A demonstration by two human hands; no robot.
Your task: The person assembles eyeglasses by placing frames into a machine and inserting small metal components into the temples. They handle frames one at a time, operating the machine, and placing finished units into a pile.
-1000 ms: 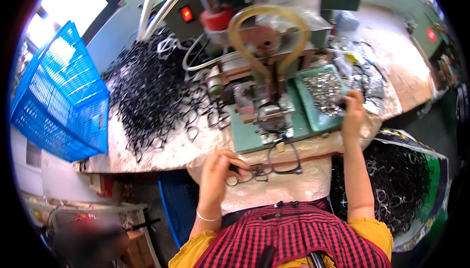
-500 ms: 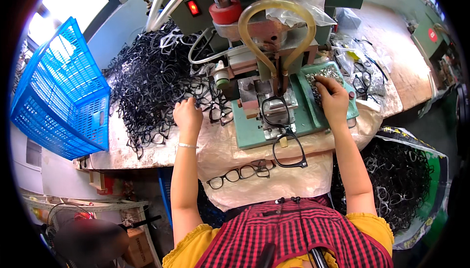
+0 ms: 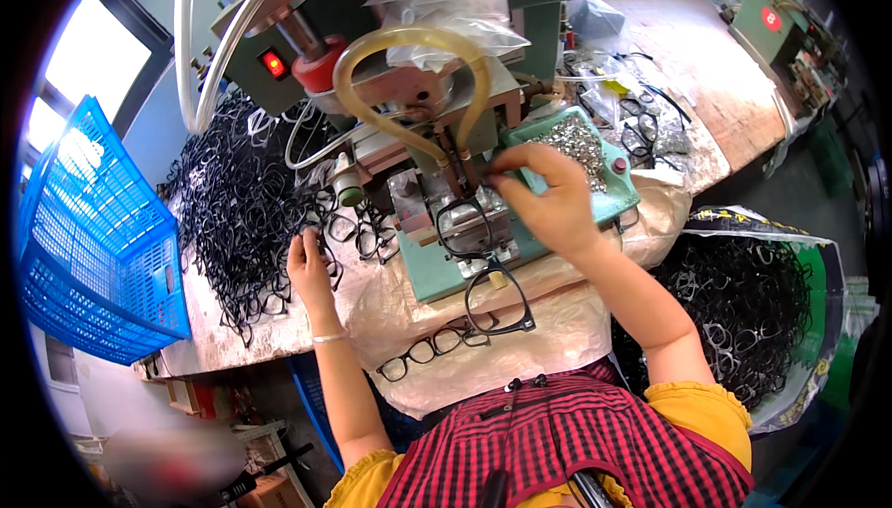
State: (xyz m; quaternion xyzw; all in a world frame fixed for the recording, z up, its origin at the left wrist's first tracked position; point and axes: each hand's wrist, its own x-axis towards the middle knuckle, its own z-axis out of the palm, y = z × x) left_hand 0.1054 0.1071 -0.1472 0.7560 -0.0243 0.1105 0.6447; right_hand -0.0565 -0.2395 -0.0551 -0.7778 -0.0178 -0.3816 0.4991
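A black eyeglass frame sits in the metal fixture of a green bench press, one lens rim under the tool tip and the other hanging toward me. My right hand reaches in from the right, thumb and finger pinched beside the tool tip; whatever is between them is too small to make out. At the near edge of a large heap of black eyeglass frames, my left hand is closed with a black frame at its fingertips. Small metal parts fill a green tray right of the press.
Several finished-looking frames lie on the brown paper before me. A blue plastic crate stands at the left. Below the right table edge is a sack of black frames. A yellowish hose loops above the fixture.
My right hand has left the parts tray and come leftward to the tool tip. The left hand has shifted beside the heap. The whole view has swung to the right.
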